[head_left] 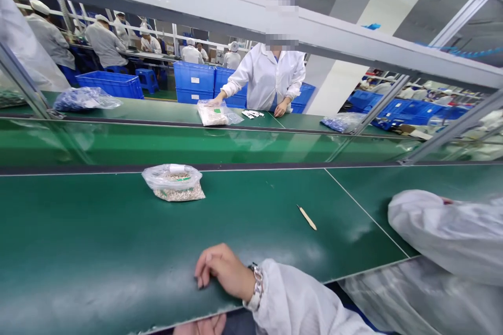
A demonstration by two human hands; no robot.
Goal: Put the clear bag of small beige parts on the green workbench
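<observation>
Green matting covers the table [98, 251], and its near edge is where both hands sit. The right hand [222, 269] rests on the mat just inside that edge, knuckles up and fingers curled loosely under, gripping nothing; a metal-link watch [256, 285] shows at the cuff of its white sleeve. The left hand [202, 326] is below the table edge, with only a sliver in view, so I cannot tell whether it is open or closed.

To the right, a bulky white sleeve [444, 233] lies over the table corner. It probably belongs to a neighbouring person, though the frame cuts it off and that is not certain.

Further out, a thin pale stick [307, 218] lies flat on the mat, well apart from the right hand and touched by no one. Beyond and to the left, a clear plastic bag [175, 182] of small pale parts sits near the table's far edge, its top bunched. This is the nearest stock to the hands and it is out of contact.

Assessment: no handling step is in hand; the posture reads as a pause. Any pick-up of the bag would call for a forward reach to the left, with the curled fingers opening first.

Past the table runs a glossy green conveyor belt [157, 144]. On its far side a co-worker [271, 76] in a white coat has one hand on another bag [214, 113], with blue crates [194, 81] behind.
</observation>
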